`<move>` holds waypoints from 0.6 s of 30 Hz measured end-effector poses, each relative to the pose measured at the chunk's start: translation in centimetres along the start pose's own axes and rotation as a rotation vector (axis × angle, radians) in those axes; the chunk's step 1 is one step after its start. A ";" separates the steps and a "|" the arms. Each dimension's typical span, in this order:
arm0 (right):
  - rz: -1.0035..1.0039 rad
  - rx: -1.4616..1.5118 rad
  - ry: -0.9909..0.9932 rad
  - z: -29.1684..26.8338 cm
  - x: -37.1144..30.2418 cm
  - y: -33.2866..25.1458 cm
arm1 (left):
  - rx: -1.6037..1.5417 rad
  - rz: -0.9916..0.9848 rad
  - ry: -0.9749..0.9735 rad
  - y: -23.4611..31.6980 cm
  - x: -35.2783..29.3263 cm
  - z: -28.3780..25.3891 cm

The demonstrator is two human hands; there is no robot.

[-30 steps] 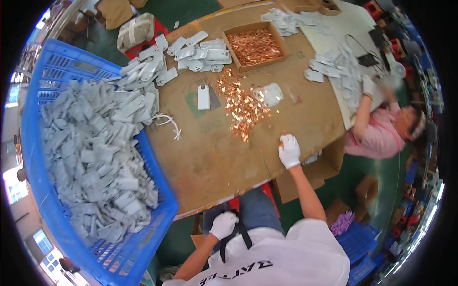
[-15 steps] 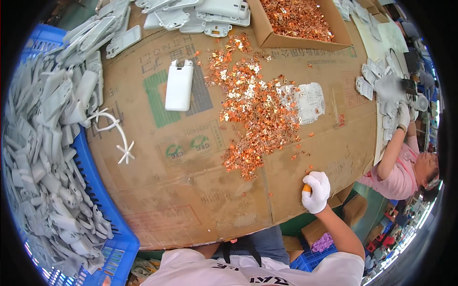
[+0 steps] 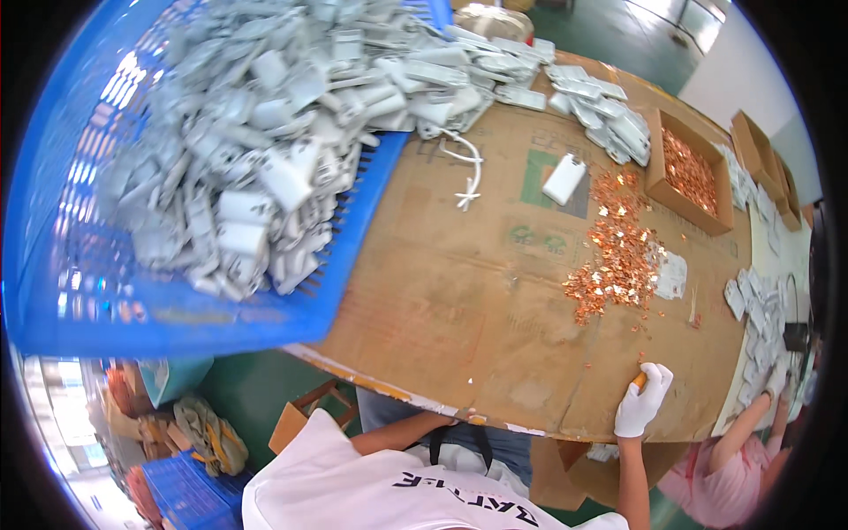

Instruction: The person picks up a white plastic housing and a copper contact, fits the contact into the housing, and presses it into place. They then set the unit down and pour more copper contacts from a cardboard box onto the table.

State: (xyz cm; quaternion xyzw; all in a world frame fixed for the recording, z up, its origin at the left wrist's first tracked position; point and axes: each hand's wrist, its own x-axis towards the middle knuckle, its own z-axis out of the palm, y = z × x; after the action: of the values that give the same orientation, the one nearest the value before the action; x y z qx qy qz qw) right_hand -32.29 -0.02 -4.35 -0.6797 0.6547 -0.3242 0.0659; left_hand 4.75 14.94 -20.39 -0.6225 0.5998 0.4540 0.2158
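Observation:
My right hand (image 3: pixel 643 402), in a white glove, rests on the cardboard-covered table near its front edge. It is closed around a small orange handle (image 3: pixel 639 380); the rest of that tool is hidden. My left hand (image 3: pixel 473 415) is at the table's front edge, with only a small part showing and its fingers mostly hidden. Beyond my right hand spreads a loose heap of small copper-coloured metal pieces (image 3: pixel 614 256). A single white plastic housing (image 3: pixel 564 180) lies left of the heap's far end, apart from both hands.
At left a big blue basket (image 3: pixel 265 322) holds many white plastic housings (image 3: pixel 283 177). More housings (image 3: pixel 601 110) are stacked at the far edge. A cardboard box (image 3: pixel 698 212) contains copper pieces. A white branched plastic strip (image 3: pixel 477 168) lies near the basket. A co-worker (image 3: pixel 720 468) sits at right.
The view has swung left, bringing much more of the blue basket into sight. My right hand still grips the orange handle near the front edge. Part of my left hand now shows at that edge.

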 end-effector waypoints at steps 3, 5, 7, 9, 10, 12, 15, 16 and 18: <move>0.082 0.135 0.105 -0.4 1.0 0.3 | 0.126 -0.004 0.042 -1.1 -0.2 5.1; 0.239 0.179 0.163 -1.1 -0.1 1.9 | 0.275 0.101 -0.315 5.4 -9.1 -6.1; 0.312 0.345 0.201 0.1 0.7 3.0 | 0.359 0.418 0.325 10.1 -17.1 -17.2; 0.336 0.396 0.176 0.2 1.1 3.7 | 0.441 0.065 0.918 11.8 -17.4 -24.7; 0.318 0.428 0.196 0.2 1.4 3.4 | 0.403 0.144 1.351 9.4 -15.6 -29.1; 0.236 0.382 0.221 0.8 1.6 2.2 | 0.431 -0.248 1.684 6.8 -15.9 -38.8; 0.179 0.421 0.229 1.0 1.7 1.4 | 0.455 -0.761 1.724 1.3 -15.5 -46.2; 0.166 0.431 0.253 0.7 1.7 1.1 | 0.272 -0.780 1.627 1.5 -14.6 -46.4; 0.155 0.388 0.263 0.4 1.5 1.8 | 0.199 -0.807 1.548 3.1 -13.0 -45.5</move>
State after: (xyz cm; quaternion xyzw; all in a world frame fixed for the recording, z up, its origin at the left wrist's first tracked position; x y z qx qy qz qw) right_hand -33.71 -1.81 -5.02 -0.5537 0.6334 -0.5237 0.1340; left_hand 17.48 -15.47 13.73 -0.8986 0.3487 -0.2609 -0.0541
